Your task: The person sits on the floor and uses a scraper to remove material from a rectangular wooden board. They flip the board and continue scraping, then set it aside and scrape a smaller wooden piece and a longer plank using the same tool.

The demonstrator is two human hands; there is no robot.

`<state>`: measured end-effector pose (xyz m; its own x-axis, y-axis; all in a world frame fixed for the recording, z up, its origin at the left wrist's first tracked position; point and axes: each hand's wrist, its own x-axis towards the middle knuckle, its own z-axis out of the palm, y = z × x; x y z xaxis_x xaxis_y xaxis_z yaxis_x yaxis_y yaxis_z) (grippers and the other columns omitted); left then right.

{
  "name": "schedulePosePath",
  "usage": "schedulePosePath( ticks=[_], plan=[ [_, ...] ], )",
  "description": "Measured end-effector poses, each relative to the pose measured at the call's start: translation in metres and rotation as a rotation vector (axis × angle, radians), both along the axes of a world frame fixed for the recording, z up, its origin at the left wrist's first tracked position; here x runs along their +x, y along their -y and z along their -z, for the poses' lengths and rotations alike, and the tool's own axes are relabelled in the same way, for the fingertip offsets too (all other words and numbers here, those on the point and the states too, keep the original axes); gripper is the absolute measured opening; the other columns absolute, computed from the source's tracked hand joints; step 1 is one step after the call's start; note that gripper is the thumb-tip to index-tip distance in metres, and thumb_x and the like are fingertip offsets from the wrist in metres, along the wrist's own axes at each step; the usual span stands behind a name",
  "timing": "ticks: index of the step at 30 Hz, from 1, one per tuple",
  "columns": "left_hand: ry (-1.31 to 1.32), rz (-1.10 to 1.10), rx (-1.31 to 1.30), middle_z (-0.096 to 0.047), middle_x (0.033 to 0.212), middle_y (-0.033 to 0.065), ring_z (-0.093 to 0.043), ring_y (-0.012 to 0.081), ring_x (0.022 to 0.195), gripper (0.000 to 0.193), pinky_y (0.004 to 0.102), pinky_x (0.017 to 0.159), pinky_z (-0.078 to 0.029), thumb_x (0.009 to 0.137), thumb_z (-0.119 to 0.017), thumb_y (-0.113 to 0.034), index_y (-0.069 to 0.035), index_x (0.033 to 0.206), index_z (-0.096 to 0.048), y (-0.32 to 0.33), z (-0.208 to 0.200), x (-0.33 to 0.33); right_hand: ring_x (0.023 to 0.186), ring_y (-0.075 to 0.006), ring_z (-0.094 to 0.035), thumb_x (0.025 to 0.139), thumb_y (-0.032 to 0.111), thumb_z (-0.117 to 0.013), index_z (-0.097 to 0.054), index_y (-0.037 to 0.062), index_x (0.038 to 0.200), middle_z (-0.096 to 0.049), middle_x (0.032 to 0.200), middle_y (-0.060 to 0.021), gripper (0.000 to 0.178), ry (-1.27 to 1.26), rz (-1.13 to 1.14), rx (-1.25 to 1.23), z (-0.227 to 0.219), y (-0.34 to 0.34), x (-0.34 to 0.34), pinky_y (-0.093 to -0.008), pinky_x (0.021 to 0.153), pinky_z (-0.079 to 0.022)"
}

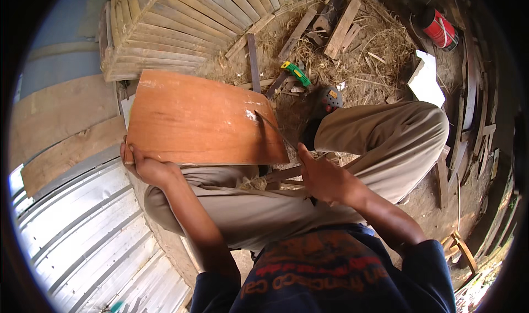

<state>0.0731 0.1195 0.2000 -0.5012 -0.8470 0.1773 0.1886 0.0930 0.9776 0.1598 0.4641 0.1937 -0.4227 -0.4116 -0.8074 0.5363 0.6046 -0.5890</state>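
While the orange-brown board (193, 131) lies across the person's lap, both hands are busy about it. Left hand (149, 167): clamped on the board's near left corner, fingers curled round the edge; underside of that hold hidden. Right hand (325, 175): fist closed on a long dark blade (277, 129), just off the board's near right corner, handle mostly buried in the palm. Blade slants in over the board's right edge, tip at a pale scuffed patch (250, 115) on its face. Contact looks likely; pressure can't be told.

Reads as blade work on the face. To do it well, I'd judge: hold the left corner firmly, fingers well clear of the blade's line; the 2 hands sit at opposite ends of the board, which suits. Short, light strokes, blade low to the surface, so the tip doesn't dig in. No hand on the board's right end, so hard pressing there could rock it; bracing against the leg should help. Steer strokes away from the beige trousers (380, 131), which run along and under the board's near edge.

Around: green-and-yellow tool (297, 73) beyond the board's far right corner, grey shoe (330, 97) to its right, slatted bench (171, 35) past its far edge.
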Motion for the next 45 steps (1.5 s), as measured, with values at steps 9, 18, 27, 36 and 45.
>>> schedulePosePath(
  ticks=[9,18,27,36,45],
  plan=[
    [-0.003,0.099,-0.019,-0.054,0.134,0.0134,-0.055,0.0285,0.123,0.034,0.043,0.103,-0.049,0.1,-0.051,-0.004,-0.003,0.134,-0.047,0.016,0.012,-0.01,0.073,-0.0465,-0.069,0.101,0.02,-0.041,-0.019,-0.0038,0.155,-0.067,0.079,-0.0341,0.064,-0.279,-0.168,0.012,0.033,-0.004,0.01,-0.0575,0.074,-0.053],
    [-0.285,0.352,0.165,-0.053,0.143,0.0105,-0.05,0.0274,0.134,0.043,0.045,0.114,-0.038,0.109,-0.037,-0.04,-0.008,0.136,-0.05,-0.013,0.004,-0.014,0.079,-0.0402,-0.072,0.101,0.032,-0.05,-0.028,0.0025,0.155,-0.069,0.096,-0.0319,0.065,-0.331,-0.104,0.096,0.069,0.0,-0.023,-0.0491,0.078,-0.055],
    [-0.164,0.517,0.092,-0.044,0.154,0.0109,-0.04,0.0272,0.143,0.05,0.0446,0.12,-0.029,0.11,-0.034,-0.044,-0.006,0.139,-0.05,-0.021,-0.012,-0.017,0.095,-0.0501,-0.065,0.09,0.04,-0.071,-0.058,-0.0041,0.115,-0.069,0.095,-0.0314,0.052,-0.863,-0.112,0.456,0.102,-0.068,-0.12,-0.0544,0.082,-0.053],
    [-0.131,0.721,-0.549,-0.047,0.15,0.0205,-0.04,0.0301,0.143,0.048,0.0436,0.118,-0.029,0.107,-0.046,-0.04,-0.001,0.133,-0.052,-0.074,-0.018,-0.02,0.094,-0.0478,-0.067,0.088,0.041,-0.071,-0.066,-0.0037,0.106,-0.07,0.094,-0.0299,0.048,-0.592,0.478,0.414,0.205,-0.097,-0.12,-0.0532,0.078,-0.053],
    [-0.106,0.889,-0.402,-0.029,0.162,0.0206,-0.032,0.0301,0.149,0.071,0.0413,0.12,-0.026,0.096,-0.057,-0.007,0.001,0.158,-0.024,-0.155,-0.014,-0.044,0.093,-0.0476,-0.065,0.084,0.036,-0.078,-0.053,0.0001,0.132,-0.061,0.113,-0.0281,0.065,-1.218,0.181,0.683,0.247,-0.132,-0.111,-0.0559,0.082,-0.053]
  ],
)
